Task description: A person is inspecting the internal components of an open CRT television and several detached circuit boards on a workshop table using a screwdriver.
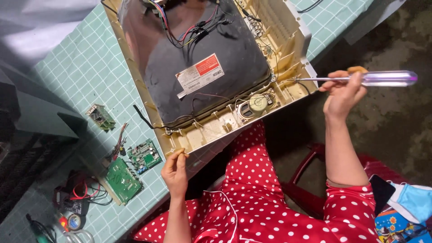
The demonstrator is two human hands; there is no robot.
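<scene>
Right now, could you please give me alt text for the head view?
A right hand points a long screwdriver at a corner of an opened old television lying face down on a checked table. The left hand touches its cream frame; circuit boards lie nearby.

Television shell point(288, 49): cream plastic, face-down, dark picture tube exposed, overhanging the tabletop's near edge. Screwdriver point(360, 78): clear violet handle, level, tip at the shell's right corner.
</scene>
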